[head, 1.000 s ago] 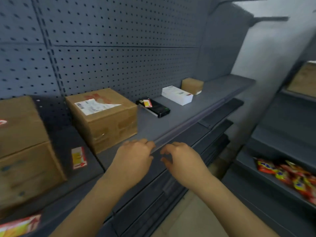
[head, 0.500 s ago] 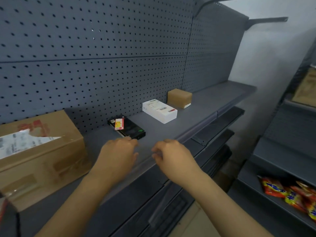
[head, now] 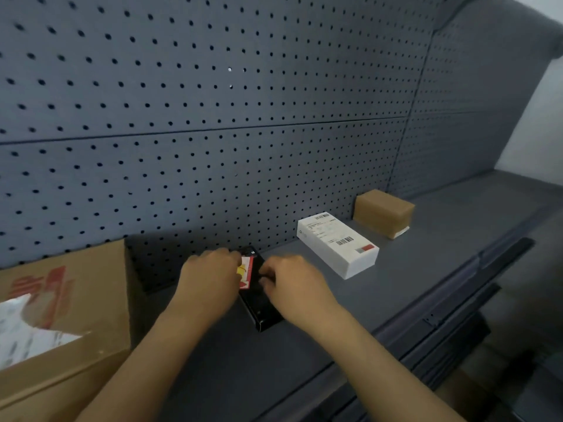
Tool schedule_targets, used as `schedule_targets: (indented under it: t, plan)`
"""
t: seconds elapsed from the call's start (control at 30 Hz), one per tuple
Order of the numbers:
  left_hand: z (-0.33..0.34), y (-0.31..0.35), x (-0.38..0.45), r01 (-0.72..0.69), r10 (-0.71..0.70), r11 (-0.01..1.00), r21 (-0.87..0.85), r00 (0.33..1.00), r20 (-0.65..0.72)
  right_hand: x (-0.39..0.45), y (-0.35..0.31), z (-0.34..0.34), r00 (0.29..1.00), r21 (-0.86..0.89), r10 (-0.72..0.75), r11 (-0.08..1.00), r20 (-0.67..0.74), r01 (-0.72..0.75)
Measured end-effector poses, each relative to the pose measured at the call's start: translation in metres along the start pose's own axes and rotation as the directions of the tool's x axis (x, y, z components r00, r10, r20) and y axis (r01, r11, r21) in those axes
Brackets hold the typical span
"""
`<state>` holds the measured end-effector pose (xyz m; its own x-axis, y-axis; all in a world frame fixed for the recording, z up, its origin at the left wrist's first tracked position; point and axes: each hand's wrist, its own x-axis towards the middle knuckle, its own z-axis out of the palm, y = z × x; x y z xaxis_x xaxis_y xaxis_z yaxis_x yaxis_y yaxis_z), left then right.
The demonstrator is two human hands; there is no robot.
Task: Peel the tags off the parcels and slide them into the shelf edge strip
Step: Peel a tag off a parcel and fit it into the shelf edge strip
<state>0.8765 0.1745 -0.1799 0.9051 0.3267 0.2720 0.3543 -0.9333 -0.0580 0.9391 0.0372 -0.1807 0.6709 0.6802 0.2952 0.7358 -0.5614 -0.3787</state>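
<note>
On shelf (head: pixel 396 300), black parcel (head: pixel 259 303) w/ red-yellow tag (head: pixel 245 271), left hand (head: pixel 210 281) & right hand (head: pixel 292 284) curled on it, grip unclear

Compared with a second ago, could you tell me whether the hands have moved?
Yes. Both hands, left and right, went from the shelf's front edge back toward the pegboard, onto the black box.

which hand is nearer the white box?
Right. The right hand sits on the black box, on the side toward the white box. The left hand is beyond it, by the red tag.
</note>
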Motion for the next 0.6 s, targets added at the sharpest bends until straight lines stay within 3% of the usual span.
schedule_targets:
  t: [0.33, 0.6]
  plan:
    - [0.025, -0.005, 0.029, 0.197, -0.196, 0.980, -0.036, 0.980, 0.030, 0.080, 0.020, 0.070, 0.980, -0.052, 0.112, 0.993, 0.165, -0.105]
    - [0.029, -0.012, 0.033, 0.292, -0.290, 0.954, -0.062, 0.956, 0.039, 0.098, 0.040, 0.080, 0.943, -0.126, 0.231, 0.971, 0.241, -0.205]
